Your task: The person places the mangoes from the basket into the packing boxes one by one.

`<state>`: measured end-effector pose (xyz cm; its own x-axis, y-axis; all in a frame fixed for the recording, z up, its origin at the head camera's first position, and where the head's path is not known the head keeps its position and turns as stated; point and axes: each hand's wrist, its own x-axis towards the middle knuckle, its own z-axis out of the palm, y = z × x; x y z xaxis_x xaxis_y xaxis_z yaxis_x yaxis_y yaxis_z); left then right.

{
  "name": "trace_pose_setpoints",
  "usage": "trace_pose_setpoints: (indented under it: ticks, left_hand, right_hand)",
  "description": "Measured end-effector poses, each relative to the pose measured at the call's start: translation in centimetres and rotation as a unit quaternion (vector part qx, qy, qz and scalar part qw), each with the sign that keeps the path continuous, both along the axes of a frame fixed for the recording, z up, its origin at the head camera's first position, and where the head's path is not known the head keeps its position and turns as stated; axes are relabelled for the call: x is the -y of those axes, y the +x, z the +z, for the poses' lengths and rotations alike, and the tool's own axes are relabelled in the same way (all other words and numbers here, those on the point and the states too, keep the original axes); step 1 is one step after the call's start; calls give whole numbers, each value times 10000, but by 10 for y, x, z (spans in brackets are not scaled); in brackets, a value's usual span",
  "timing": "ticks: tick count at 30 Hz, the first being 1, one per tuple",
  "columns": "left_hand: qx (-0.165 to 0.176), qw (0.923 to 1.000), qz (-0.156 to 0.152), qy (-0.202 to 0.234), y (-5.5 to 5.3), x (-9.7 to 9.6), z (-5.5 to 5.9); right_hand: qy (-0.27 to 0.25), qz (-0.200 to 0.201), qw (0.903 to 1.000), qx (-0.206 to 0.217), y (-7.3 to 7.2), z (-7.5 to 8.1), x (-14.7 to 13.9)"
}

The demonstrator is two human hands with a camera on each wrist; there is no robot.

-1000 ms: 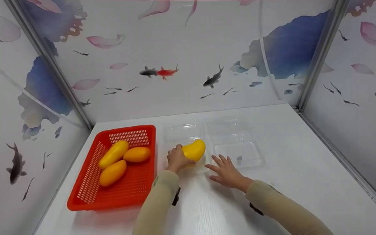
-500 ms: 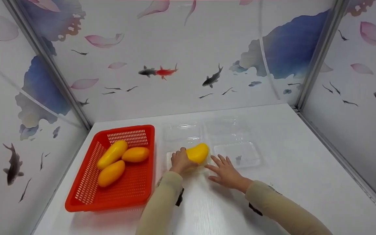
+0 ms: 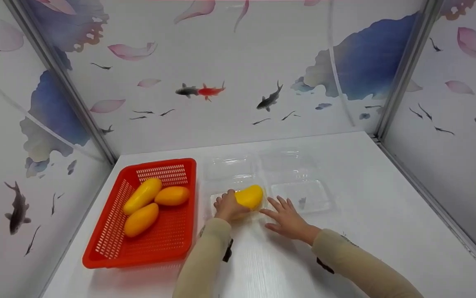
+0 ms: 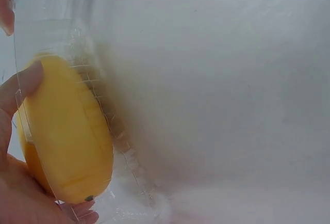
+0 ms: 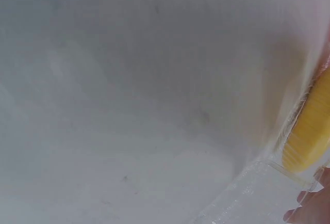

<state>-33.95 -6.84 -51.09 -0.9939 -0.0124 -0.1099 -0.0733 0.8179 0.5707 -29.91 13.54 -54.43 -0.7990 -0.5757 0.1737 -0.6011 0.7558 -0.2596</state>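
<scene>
A plump yellow mango (image 3: 251,197) sits low in the near left compartment of a clear plastic tray (image 3: 300,194). My left hand (image 3: 228,207) grips its left end, with the thumb on its near side. In the left wrist view the mango (image 4: 69,131) shows through the tray's clear wall, and the left hand (image 4: 18,188) curves round it. My right hand (image 3: 288,219) is by the tray's near edge, fingers spread and holding nothing. At the right edge of the right wrist view are part of the mango (image 5: 309,131) and some fingertips (image 5: 309,203).
Left of the tray stands a red plastic basket (image 3: 171,248) with three mangoes (image 3: 144,196) inside. The white table (image 3: 370,186) meets printed wall panels (image 3: 229,54) at the back and sides.
My left hand has moved slightly right and toward me, lowering the mango into the near left compartment. The right hand has stayed in place.
</scene>
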Motion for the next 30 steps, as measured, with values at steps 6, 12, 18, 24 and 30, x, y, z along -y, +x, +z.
trace_pose_setpoints:
  ticks: [6, 12, 18, 24, 30]
  left_hand:
    - [281, 9990, 184, 294, -1, 2, 9]
    - [212, 9980, 67, 591, -12, 14, 36]
    - [-597, 9982, 111, 13, -23, 59, 70]
    - [-644, 9937, 395, -823, -22, 127, 83]
    - [-75, 9929, 663, -989, -11, 183, 80]
  right_hand:
    - [25, -2, 9999, 122, -1, -1, 0]
    - [30, -47, 9997, 256, -2, 0, -2]
    - [-20, 25, 9999, 112, -3, 0, -3]
    - [-90, 78, 9999, 80, -3, -1, -4]
    - [-43, -40, 9998, 191, -3, -1, -3]
